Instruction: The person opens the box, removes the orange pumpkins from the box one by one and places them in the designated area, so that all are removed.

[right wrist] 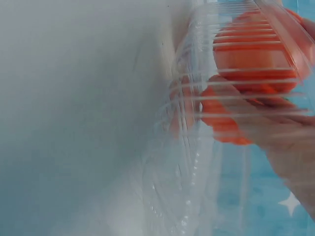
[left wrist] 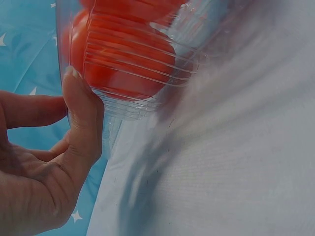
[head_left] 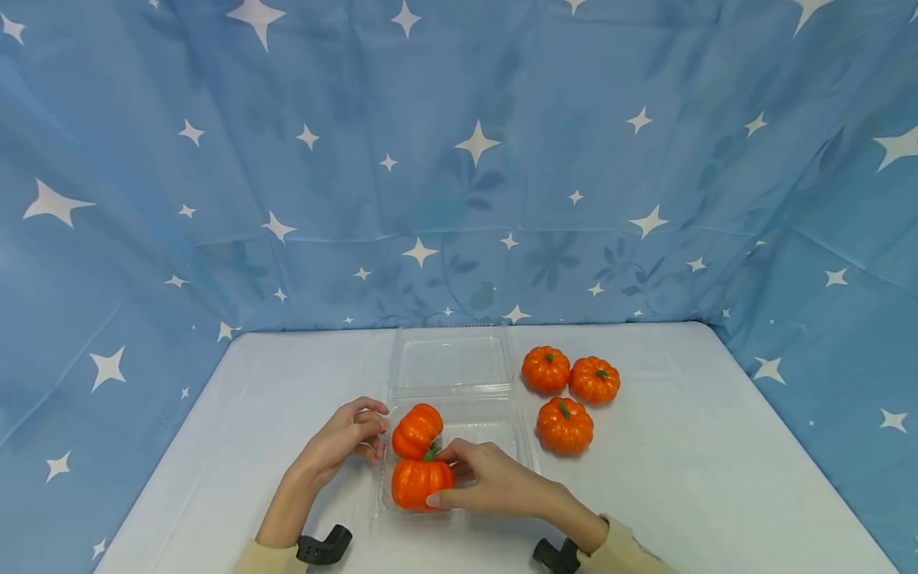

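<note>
A clear plastic clamshell container [head_left: 495, 422] lies with its lid laid back, and two small orange pumpkins sit in its left half. My right hand [head_left: 495, 482] grips the nearer pumpkin [head_left: 416, 485], thumb at its near right side and fingers by the green stem. The farther pumpkin [head_left: 416, 432] lies tilted against it. At the container's left edge is my left hand [head_left: 344, 438]. The left wrist view shows this hand [left wrist: 54, 157] pinching the clear rim between thumb and finger. Through the ribbed wall in the right wrist view, the right hand's fingers [right wrist: 241, 110] look blurred beside the pumpkins.
To the right of the container, three more orange pumpkins [head_left: 565, 426] stand grouped on the white tabletop [head_left: 688, 478]. The open lid [head_left: 452, 360] extends toward the table's back edge. A blue star-patterned curtain [head_left: 459, 199] hangs behind and along both sides.
</note>
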`<action>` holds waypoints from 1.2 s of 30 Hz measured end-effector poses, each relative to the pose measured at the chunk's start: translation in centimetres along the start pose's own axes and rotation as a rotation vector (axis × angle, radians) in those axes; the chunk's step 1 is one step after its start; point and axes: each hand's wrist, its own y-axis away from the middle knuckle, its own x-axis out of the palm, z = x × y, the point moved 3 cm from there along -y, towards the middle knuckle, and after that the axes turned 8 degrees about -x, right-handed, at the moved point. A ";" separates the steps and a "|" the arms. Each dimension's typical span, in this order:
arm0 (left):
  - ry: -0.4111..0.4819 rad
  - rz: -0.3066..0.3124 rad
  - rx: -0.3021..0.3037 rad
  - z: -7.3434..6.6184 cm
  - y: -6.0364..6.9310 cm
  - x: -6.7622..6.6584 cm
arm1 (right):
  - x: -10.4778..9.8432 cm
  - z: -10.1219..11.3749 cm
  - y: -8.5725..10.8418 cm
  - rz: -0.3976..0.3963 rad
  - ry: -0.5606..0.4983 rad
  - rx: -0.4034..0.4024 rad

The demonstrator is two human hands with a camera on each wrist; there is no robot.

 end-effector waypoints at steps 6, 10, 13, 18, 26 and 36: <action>0.002 0.001 -0.002 0.0 0.0 0.0 | -0.4 0.1 0.4 -0.004 -0.045 -0.010; 0.002 0.001 -0.004 0.0 -0.1 0.0 | -0.7 0.1 0.6 -0.014 -0.046 -0.023; 0.003 0.002 -0.009 0.0 -0.1 0.0 | -0.8 0.0 0.8 -0.018 -0.047 -0.032; 0.010 0.006 -0.021 0.1 -0.2 -0.2 | -1.0 0.2 1.2 -0.028 -0.030 -0.052; 0.007 0.009 -0.016 -0.1 -0.1 -0.3 | -1.5 0.4 1.9 -0.064 0.013 -0.068; 0.002 0.009 -0.014 0.0 -0.1 -0.3 | -1.9 0.6 2.8 -0.101 0.018 -0.089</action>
